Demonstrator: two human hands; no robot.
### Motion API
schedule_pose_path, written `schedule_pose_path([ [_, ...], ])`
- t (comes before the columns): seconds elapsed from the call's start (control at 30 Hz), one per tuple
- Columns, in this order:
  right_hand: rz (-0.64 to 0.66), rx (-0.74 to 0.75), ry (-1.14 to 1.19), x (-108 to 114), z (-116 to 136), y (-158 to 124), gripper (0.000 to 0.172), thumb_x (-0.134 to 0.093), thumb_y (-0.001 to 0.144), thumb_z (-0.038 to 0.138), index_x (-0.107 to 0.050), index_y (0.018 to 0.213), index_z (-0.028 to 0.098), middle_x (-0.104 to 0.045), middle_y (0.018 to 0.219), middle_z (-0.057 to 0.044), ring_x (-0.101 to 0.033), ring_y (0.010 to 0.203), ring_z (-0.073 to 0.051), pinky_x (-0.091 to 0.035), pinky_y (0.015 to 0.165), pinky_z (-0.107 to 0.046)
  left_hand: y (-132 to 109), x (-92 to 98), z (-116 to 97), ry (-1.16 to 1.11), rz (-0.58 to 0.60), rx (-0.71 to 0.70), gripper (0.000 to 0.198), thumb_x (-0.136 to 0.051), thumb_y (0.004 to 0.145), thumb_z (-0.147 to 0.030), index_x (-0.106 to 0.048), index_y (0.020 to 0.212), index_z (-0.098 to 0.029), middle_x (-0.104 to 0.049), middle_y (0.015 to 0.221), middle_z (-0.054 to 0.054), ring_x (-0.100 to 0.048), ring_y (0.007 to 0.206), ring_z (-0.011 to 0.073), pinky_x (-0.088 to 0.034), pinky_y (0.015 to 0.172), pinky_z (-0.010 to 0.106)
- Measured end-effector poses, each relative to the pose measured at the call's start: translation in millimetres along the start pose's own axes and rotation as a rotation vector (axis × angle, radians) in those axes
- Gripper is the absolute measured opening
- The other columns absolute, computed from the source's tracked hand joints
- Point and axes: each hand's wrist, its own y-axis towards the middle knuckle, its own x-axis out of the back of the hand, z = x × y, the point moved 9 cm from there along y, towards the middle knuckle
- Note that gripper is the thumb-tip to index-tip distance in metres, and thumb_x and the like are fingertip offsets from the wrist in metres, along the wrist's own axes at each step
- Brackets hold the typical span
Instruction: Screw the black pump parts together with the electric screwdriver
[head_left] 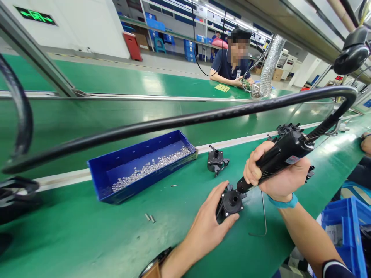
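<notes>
**benchrat:** Right hand is clenched round the electric screwdriver, tip down on the black round part in the lower middle of the frame. Left hand is grasping that part from the left, thumb up by its rim, pinning it to the green desk. What would bite you here?

**torx_tom:** Few things imo. The driver leans in from the right instead of standing straight over the part. If the bit isn't seated square it could cam out and skate off, and the left thumb is right beside the tip. I can't see the bit or any screw because the part hides them, so no telling if it's lined up.

**benchrat:** And the fat black cable arcing across the middle of the frame?

**torx_tom:** Looks stiff, and it loops back into the driver's tail at the right. Its pull could drag the tool sideways. The thin wire hook lying just beside the part, under the right wrist, could snag too. The blue tray of screws sits left of centre, but two loose screws lie on the desk apart from it, and an arm could sweep those off. The second black part, just above, isn't touching either hand.
</notes>
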Motion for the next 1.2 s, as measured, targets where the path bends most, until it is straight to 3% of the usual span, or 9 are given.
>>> schedule_pose_path([
  [0.13, 0.085, -0.035, 0.018, 0, -5, 3, 0.064, -0.042, 0.085, 0.073, -0.074, 0.084, 0.017, -0.062, 0.051, -0.003, -0.054, 0.036, -0.018, -0.044, 0.034, -0.029, 1, 1.0, -2, 0.014, -0.024, -0.074, 0.068, -0.071, 0.089, -0.037, -0.047, 0.152, -0.026, -0.052, 0.158, 0.014, -0.049, 0.147, 0.0328, -0.040, 0.122, 0.052],
  [0.27, 0.425, -0.097, 0.102, -19, -16, 1, 0.072, -0.047, 0.079, 0.084, -0.073, 0.084, 0.018, -0.058, 0.045, 0.000, -0.048, 0.031, -0.015, -0.042, 0.032, -0.027, 2, 2.6, -3, -0.002, -0.041, -0.113, 0.055, -0.073, 0.088, -0.036, -0.056, 0.140, -0.027, -0.055, 0.155, 0.014, -0.053, 0.144, 0.0332, -0.042, 0.121, 0.054],
  [0.3, 0.457, -0.103, 0.116, -20, -18, 1, 0.073, -0.046, 0.078, 0.086, -0.073, 0.082, 0.018, -0.056, 0.044, 0.001, -0.046, 0.030, -0.014, -0.042, 0.032, -0.027, 2, 2.7, -3, -0.005, -0.042, -0.112, 0.054, -0.073, 0.088, -0.037, -0.057, 0.139, -0.026, -0.055, 0.155, 0.015, -0.053, 0.144, 0.0334, -0.042, 0.120, 0.054],
  [0.5, 0.175, -0.149, 0.056, -3, -24, 10, 0.071, -0.044, 0.080, 0.083, -0.072, 0.077, 0.018, -0.055, 0.044, 0.001, -0.042, 0.029, -0.013, -0.039, 0.031, -0.026, 3, 2.1, -3, -0.019, -0.018, -0.079, 0.054, -0.074, 0.087, -0.037, -0.058, 0.137, -0.027, -0.055, 0.156, 0.014, -0.051, 0.145, 0.0333, -0.043, 0.120, 0.053],
  [0.63, 0.171, -0.193, 0.021, -7, -25, 10, 0.074, -0.048, 0.074, 0.089, -0.071, 0.073, 0.019, -0.054, 0.044, 0.002, -0.042, 0.030, -0.013, -0.038, 0.030, -0.026, 3, 2.4, -5, -0.029, -0.019, -0.070, 0.054, -0.075, 0.087, -0.038, -0.058, 0.136, -0.027, -0.055, 0.156, 0.014, -0.051, 0.146, 0.0326, -0.044, 0.119, 0.050],
  [1.0, 0.182, -0.167, 0.001, -11, -21, 10, 0.073, -0.043, 0.080, 0.085, -0.071, 0.078, 0.018, -0.052, 0.045, 0.002, -0.042, 0.031, -0.013, -0.038, 0.030, -0.027, 2, -0.7, -3, 0.022, -0.002, -0.082, 0.054, -0.072, 0.090, -0.040, -0.053, 0.139, -0.027, -0.050, 0.158, 0.014, -0.049, 0.147, 0.0318, -0.042, 0.120, 0.049],
  [1.2, 0.199, -0.101, 0.034, -12, -17, 5, 0.074, -0.036, 0.087, 0.079, -0.074, 0.081, 0.016, -0.056, 0.047, -0.001, -0.046, 0.031, -0.014, -0.040, 0.032, -0.027, -7, -4.5, -19, 0.161, -0.083, -0.181, 0.059, -0.071, 0.090, -0.040, -0.045, 0.140, -0.023, -0.052, 0.144, 0.018, -0.055, 0.135, 0.0345, -0.049, 0.110, 0.052],
])
